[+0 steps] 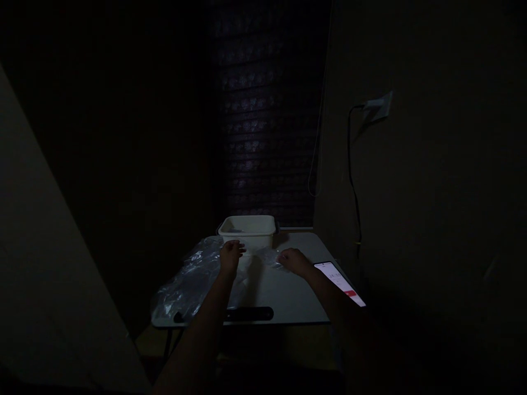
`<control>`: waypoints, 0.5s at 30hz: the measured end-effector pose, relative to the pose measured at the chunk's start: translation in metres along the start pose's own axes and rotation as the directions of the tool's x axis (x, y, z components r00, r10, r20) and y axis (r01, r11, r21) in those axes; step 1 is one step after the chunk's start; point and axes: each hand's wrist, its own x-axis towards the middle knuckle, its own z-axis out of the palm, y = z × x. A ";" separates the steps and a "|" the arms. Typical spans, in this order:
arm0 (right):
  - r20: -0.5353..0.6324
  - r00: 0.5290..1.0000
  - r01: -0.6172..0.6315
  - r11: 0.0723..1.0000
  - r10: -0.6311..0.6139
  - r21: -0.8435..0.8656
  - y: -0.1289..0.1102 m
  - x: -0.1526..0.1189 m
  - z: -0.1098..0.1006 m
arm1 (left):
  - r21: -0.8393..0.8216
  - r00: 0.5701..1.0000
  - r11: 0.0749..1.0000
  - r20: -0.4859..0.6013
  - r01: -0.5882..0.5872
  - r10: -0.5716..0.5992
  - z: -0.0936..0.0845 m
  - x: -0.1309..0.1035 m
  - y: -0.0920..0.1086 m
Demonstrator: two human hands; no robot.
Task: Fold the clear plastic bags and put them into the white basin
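In the dim head view, my right hand (293, 260) pinches the edge of a clear plastic bag (268, 257) above the right half of a small white table (290, 299). My left hand (231, 255) hovers just in front of a white tub (247, 240), its fingers a little apart and nothing visible in them. Beneath my left forearm a heap of crinkled clear plastic (197, 277) covers the table's left side. Something pale, too dark to make out, lies inside the tub.
A lit phone (338, 282) lies at the table's right edge, beside my right forearm. Along the front edge runs a dark slot-shaped handle (250, 314). Behind stands a window blind (259, 126); a black cable (351, 164) hangs from a wall socket (379, 107) at right.
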 end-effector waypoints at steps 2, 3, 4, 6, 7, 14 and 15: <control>0.001 0.999 -0.048 0.999 0.048 0.019 0.002 0.001 -0.001 | -0.045 0.999 0.999 -0.012 0.030 -0.031 -0.001 0.000 0.000; -0.002 0.997 -0.071 0.997 0.072 0.036 0.003 0.001 -0.001 | -0.079 0.999 0.996 -0.016 0.045 -0.046 -0.001 -0.001 0.001; -0.008 0.996 -0.092 0.995 0.093 0.049 0.005 0.001 -0.002 | -0.116 0.998 0.992 -0.021 0.056 -0.058 -0.001 -0.001 0.001; -0.029 0.992 -0.120 0.991 0.122 0.053 0.007 0.001 -0.003 | -0.179 0.997 0.981 -0.029 0.068 -0.074 0.000 -0.001 0.002; -0.042 0.991 -0.128 0.991 0.130 0.042 0.009 0.001 -0.004 | -0.204 0.996 0.976 -0.036 0.076 -0.085 0.000 -0.001 0.002; -0.010 0.997 -0.077 0.997 0.077 -0.009 0.016 -0.005 -0.009 | -0.328 0.982 0.930 -0.033 0.164 -0.185 -0.001 0.000 -0.001; -0.011 0.998 -0.064 0.998 0.064 -0.013 0.016 -0.006 -0.010 | -0.343 0.981 0.923 -0.020 0.175 -0.194 -0.001 0.000 -0.001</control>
